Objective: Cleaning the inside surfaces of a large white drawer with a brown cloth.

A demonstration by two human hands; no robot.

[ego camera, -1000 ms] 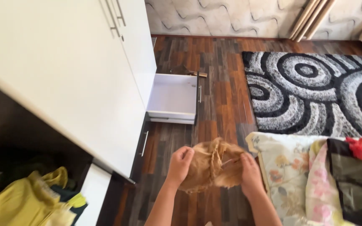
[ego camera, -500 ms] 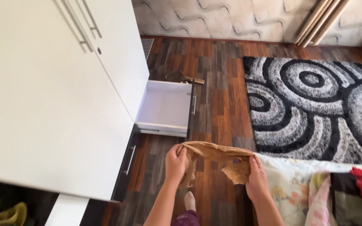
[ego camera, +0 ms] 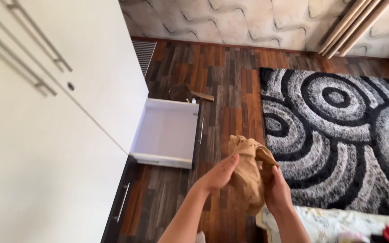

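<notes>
Both hands, left hand [ego camera: 219,173] and right hand [ego camera: 278,193], clasp a bunched tan garment [ego camera: 248,173] above the wooden floor [ego camera: 230,81], near an open white drawer [ego camera: 165,132].

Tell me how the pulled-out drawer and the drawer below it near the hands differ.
The white drawer stands pulled out with its bare inside showing; the dark drawer is pushed in. The white drawer's front is seen edge-on, its handle facing the rug; the dark drawer's handle faces up at the camera. Both have slim metal bar handles and sit low in the same wardrobe.
</notes>
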